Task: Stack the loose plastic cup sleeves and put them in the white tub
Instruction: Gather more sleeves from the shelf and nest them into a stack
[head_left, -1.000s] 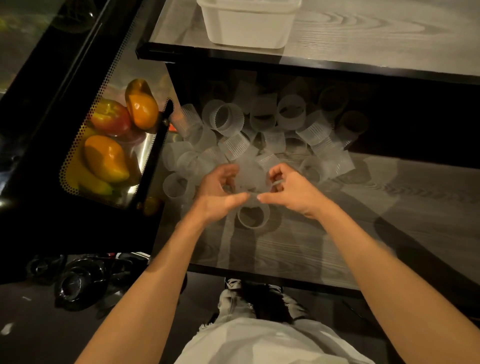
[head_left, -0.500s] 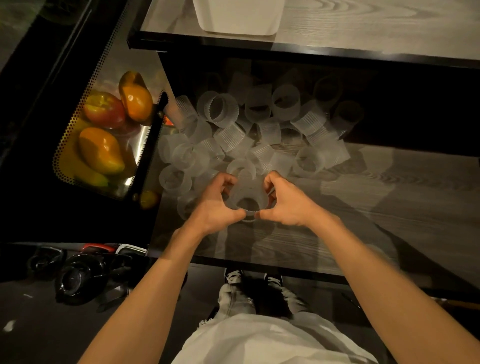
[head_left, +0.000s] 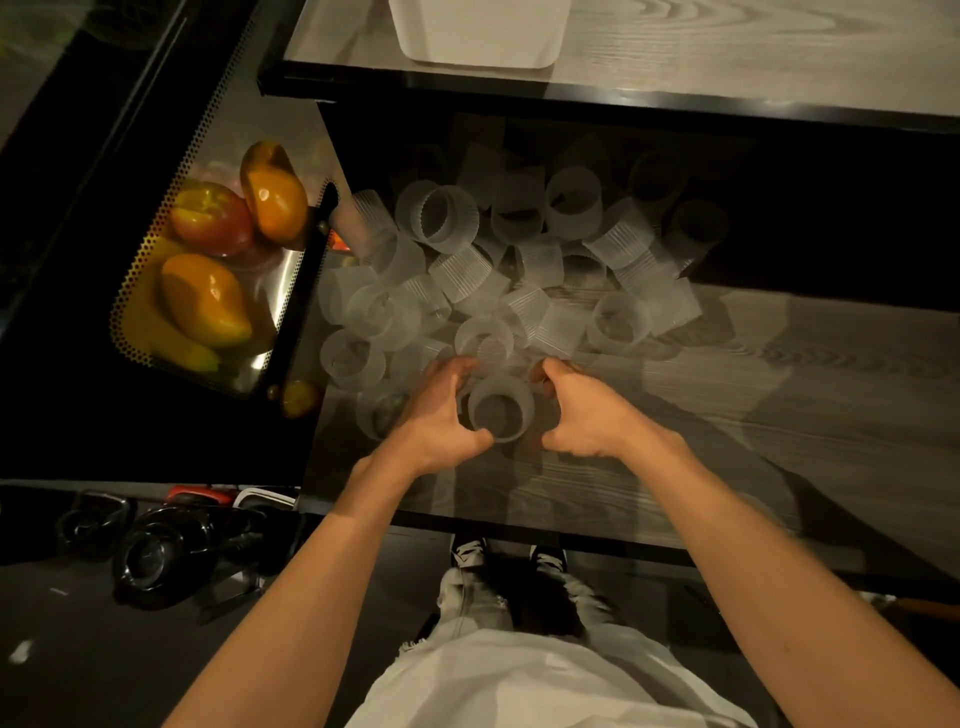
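Shelf (head_left: 727, 415) — sleeve (head_left: 500, 385) between left hand (head_left: 436, 415), right hand (head_left: 587, 415)

The person wears a white top (head_left: 545, 686), pale frayed jeans (head_left: 467, 597) and dark white-laced shoes (head_left: 467, 552).

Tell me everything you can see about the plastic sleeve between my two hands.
The sleeve is a short, open-ended ring of frosted, translucent plastic, seen end-on, dark through its middle. It is over the grey wood-grain shelf at the near edge of the loose pile. The left hand curls round its left side, the right hand round its right.
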